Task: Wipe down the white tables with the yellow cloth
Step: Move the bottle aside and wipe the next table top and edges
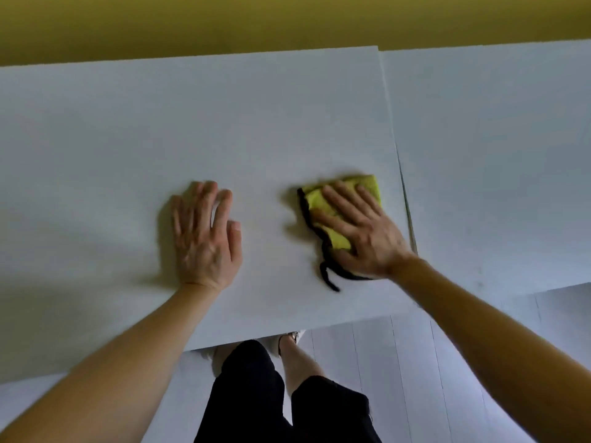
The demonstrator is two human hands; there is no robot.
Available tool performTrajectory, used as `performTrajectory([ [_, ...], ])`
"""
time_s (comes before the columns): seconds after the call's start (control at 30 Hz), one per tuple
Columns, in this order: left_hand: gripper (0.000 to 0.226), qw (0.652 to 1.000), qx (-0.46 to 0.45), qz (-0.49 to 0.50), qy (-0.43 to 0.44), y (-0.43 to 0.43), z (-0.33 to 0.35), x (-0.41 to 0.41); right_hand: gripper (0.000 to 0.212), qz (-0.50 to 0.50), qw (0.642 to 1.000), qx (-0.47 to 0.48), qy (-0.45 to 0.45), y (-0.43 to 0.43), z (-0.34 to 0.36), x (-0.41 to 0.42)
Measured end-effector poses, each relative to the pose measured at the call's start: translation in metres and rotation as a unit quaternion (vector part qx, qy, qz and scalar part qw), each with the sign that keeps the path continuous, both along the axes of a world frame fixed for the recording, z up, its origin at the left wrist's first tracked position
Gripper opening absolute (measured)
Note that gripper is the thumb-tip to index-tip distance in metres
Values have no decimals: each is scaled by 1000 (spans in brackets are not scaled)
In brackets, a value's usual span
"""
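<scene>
A yellow cloth (371, 187) with a black hem lies folded on the white table (160, 123) in front of me, near its right edge. My right hand (358, 228) presses flat on the cloth, fingers spread, covering most of it; a black strip of hem trails out toward me. My left hand (204, 235) rests palm down on the bare tabletop to the left of the cloth, fingers apart and holding nothing. A second white table (495, 155) stands against the first on the right, with a thin dark seam between them.
A yellow wall (287, 20) runs behind both tables. Below the near table edge I see pale floor planks (399, 378) and my own legs in dark shorts (256, 394).
</scene>
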State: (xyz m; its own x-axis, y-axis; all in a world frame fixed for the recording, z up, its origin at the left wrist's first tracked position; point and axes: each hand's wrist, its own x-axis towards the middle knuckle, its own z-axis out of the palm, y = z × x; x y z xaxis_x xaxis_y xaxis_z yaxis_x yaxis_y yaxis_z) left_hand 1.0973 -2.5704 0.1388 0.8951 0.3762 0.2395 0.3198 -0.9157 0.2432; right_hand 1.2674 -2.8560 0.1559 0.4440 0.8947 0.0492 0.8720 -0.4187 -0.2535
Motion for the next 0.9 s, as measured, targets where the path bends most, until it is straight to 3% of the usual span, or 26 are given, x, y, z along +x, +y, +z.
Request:
performTrajectory([
  [0.1,51,1000,7,-4,-3,0,-1,-1,71,-216,976,9,-12,22,2,71],
  [0.17,51,1000,6,-4,-1,1,0,1,72,-283,959,24,-9,52,3,61],
  [0.23,51,1000,2,-4,-4,1,2,1,75,-203,978,37,-9,81,8,9],
  [0.3,51,1000,-3,-9,1,1,3,0,76,-36,999,9,9,92,11,-52],
  [0.37,52,1000,-11,-14,9,4,3,-3,76,49,999,-4,0,91,7,-72],
  [0.53,49,1000,-16,-9,-7,7,3,-1,78,28,999,-40,-13,114,10,-71],
  [0.63,50,1000,-23,-8,-7,4,2,-1,77,58,998,-15,6,104,7,-50],
  [0.7,51,1000,-21,-5,-1,2,1,-1,80,-14,1000,9,-7,92,4,3],
  [0.8,50,1000,-21,-9,-3,2,2,0,74,-265,964,5,-6,80,6,97],
  [0.9,49,1000,-27,0,-3,2,5,0,69,-342,939,-10,-10,91,14,111],
])
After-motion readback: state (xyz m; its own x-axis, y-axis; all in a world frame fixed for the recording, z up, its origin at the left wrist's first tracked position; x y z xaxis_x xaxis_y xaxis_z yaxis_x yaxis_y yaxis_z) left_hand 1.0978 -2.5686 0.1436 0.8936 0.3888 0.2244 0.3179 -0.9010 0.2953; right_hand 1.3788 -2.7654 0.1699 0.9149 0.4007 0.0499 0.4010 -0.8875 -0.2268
